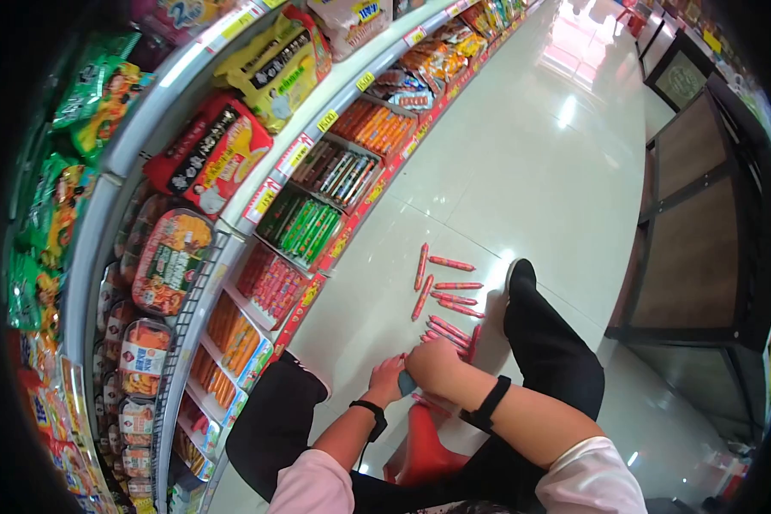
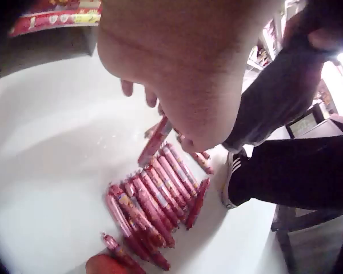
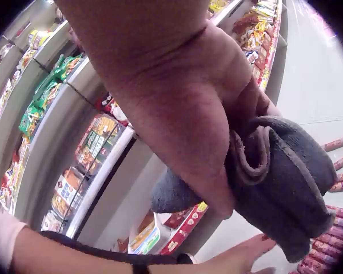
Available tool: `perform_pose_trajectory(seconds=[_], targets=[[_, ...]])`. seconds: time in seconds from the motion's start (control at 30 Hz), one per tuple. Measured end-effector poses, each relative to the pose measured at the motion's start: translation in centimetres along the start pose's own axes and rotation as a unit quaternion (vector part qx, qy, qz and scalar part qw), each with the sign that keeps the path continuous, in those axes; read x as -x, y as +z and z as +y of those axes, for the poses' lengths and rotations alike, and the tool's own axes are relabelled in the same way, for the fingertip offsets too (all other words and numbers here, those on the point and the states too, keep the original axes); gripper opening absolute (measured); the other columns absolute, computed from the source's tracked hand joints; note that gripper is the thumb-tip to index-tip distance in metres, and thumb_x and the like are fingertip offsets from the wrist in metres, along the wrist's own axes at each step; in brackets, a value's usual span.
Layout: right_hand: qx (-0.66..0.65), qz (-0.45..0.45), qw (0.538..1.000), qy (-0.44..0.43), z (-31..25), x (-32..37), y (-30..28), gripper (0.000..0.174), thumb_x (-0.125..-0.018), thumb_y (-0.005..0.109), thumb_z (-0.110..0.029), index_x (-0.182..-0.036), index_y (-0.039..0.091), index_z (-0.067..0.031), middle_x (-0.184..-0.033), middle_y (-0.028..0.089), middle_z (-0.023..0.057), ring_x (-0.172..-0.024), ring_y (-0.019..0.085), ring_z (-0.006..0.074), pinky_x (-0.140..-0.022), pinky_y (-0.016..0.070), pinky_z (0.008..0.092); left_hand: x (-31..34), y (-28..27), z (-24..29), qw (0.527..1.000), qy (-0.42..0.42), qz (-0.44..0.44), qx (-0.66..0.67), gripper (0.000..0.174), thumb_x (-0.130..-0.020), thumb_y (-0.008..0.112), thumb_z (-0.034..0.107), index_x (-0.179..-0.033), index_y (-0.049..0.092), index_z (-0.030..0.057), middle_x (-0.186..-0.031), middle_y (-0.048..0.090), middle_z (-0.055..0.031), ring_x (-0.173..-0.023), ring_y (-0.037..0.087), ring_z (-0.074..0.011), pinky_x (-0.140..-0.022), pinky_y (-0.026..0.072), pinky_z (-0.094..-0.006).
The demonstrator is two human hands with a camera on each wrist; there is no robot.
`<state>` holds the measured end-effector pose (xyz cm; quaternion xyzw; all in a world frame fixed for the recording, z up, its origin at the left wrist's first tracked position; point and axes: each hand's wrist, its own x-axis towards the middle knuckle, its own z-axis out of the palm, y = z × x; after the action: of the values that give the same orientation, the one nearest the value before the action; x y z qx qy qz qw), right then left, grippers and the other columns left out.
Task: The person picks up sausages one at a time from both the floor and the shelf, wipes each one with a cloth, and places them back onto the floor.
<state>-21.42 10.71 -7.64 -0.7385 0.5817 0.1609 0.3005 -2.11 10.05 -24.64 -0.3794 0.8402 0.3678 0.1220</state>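
My right hand (image 1: 437,367) grips a folded grey cloth (image 3: 286,177), which hangs in loose folds from the fingers in the right wrist view. Close beside it, my left hand (image 2: 177,74) holds a pink-wrapped sausage stick (image 2: 154,142) at its fingers, partly hidden behind the hand. In the head view the two hands meet over the floor, with a bit of the cloth showing between them. Just below the left hand, a row of pink-wrapped sausage sticks (image 2: 160,188) lies side by side on the floor. Further out, several more sticks (image 1: 459,286) lie scattered.
Snack shelves (image 1: 317,128) run along the left, with boxes of sausage sticks (image 1: 304,227) low down. A red stool (image 1: 424,450) stands between the person's black-trousered legs (image 1: 548,343). Dark cabinets (image 1: 689,248) line the right side of the pale tiled floor (image 1: 488,171).
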Motion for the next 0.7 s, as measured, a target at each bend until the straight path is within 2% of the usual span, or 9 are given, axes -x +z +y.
perform_pose_trajectory(seconds=[0.07,0.17,0.23,0.37,0.43,0.5,0.53,0.63,0.7], targets=[[-0.016,0.043,0.999,0.011,1.1,-2.0,0.4,0.014,-0.087,0.068,-0.019,-0.093,0.079,-0.0156,-0.094,0.079,0.0067,-0.091,0.077,0.0264,-0.071,0.0576,0.04,0.5,-3.0,1.0,0.991,0.037,0.096,0.08,0.058,-0.085,0.072,0.026,-0.138,0.054,0.0089,-0.135,0.061,-0.017,-0.126,0.06,-0.0368,-0.105,0.0468,-0.0509],[-0.054,0.103,0.992,0.049,2.2,-2.2,-2.4,0.02,-0.088,0.067,-0.018,-0.106,0.074,-0.0123,-0.091,0.077,0.0086,-0.088,0.077,0.0312,-0.068,0.0588,0.0434,0.4,-7.9,2.1,0.968,0.151,0.2,0.002,0.057,-0.081,0.075,0.017,-0.133,0.057,0.0045,-0.132,0.061,-0.0203,-0.125,0.06,-0.0383,-0.105,0.046,-0.0486],[-0.063,0.149,0.983,0.087,2.5,-2.7,-3.9,0.03,-0.089,0.068,-0.02,-0.118,0.072,-0.0118,-0.096,0.078,0.0072,-0.085,0.077,0.0329,-0.068,0.0593,0.0455,1.1,-12.9,4.6,0.964,0.145,0.221,-0.008,0.057,-0.08,0.073,0.012,-0.133,0.058,0.0016,-0.13,0.061,-0.0218,-0.122,0.06,-0.0409,-0.104,0.0478,-0.0475],[-0.189,0.24,0.951,0.037,2.4,-2.6,-6.4,0.051,-0.087,0.07,-0.02,-0.135,0.056,-0.0075,-0.099,0.075,0.0154,-0.095,0.074,0.0371,-0.078,0.0585,0.0501,3.0,-18.9,7.2,0.945,0.113,0.303,0.048,0.049,-0.084,0.068,0.008,-0.132,0.062,0.002,-0.131,0.06,-0.0223,-0.124,0.059,-0.0427,-0.105,0.0478,-0.0488],[-0.274,0.288,0.918,-0.011,1.3,-1.9,-7.5,0.058,-0.086,0.072,-0.02,-0.138,0.051,-0.0055,-0.104,0.073,0.0206,-0.101,0.072,0.0403,-0.084,0.0571,0.0516,4.8,-21.6,9.2,0.936,0.095,0.313,0.133,0.049,-0.087,0.064,0.0,-0.136,0.062,0.0026,-0.131,0.06,-0.0206,-0.125,0.06,-0.0398,-0.105,0.0494,-0.0445],[-0.345,0.292,0.889,-0.07,0.5,-2.3,-8.0,0.06,-0.085,0.073,-0.019,-0.138,0.049,-0.0051,-0.108,0.071,0.0239,-0.106,0.069,0.0428,-0.088,0.0552,0.052,5.5,-22.3,9.3,0.914,0.085,0.341,0.203,0.047,-0.089,0.062,-0.004,-0.136,0.063,0.0031,-0.132,0.06,-0.0188,-0.125,0.061,-0.036,-0.104,0.0507,-0.0416],[-0.38,0.293,0.872,-0.098,0.2,-2.5,-8.1,0.061,-0.085,0.073,-0.019,-0.138,0.049,-0.0049,-0.11,0.07,0.0256,-0.109,0.067,0.0441,-0.09,0.0543,0.0522,5.2,-22.3,8.9,0.894,0.097,0.342,0.272,0.047,-0.09,0.058,-0.007,-0.135,0.064,0.0029,-0.132,0.059,-0.0165,-0.123,0.063,-0.0296,-0.102,0.0524,-0.0382],[-0.421,0.27,0.861,-0.095,-0.4,-2.9,-8.0,0.06,-0.084,0.073,-0.018,-0.138,0.049,-0.0047,-0.11,0.071,0.0262,-0.106,0.067,0.0473,-0.089,0.0538,0.0522,4.3,-22.3,8.8,0.883,0.089,0.317,0.335,0.049,-0.09,0.054,-0.008,-0.137,0.064,0.0041,-0.132,0.059,-0.0152,-0.115,0.066,-0.026,-0.097,0.0539,-0.0359],[-0.457,0.258,0.85,-0.049,-0.7,-3.5,-7.6,0.059,-0.084,0.074,-0.019,-0.136,0.05,-0.0049,-0.11,0.071,0.0261,-0.105,0.068,0.0474,-0.089,0.0542,0.0514,3.9,-22.4,8.7,0.896,0.078,0.287,0.329,0.051,-0.09,0.05,-0.007,-0.137,0.064,0.0046,-0.126,0.062,-0.0124,-0.105,0.066,-0.0218,-0.092,0.0533,-0.0316]])
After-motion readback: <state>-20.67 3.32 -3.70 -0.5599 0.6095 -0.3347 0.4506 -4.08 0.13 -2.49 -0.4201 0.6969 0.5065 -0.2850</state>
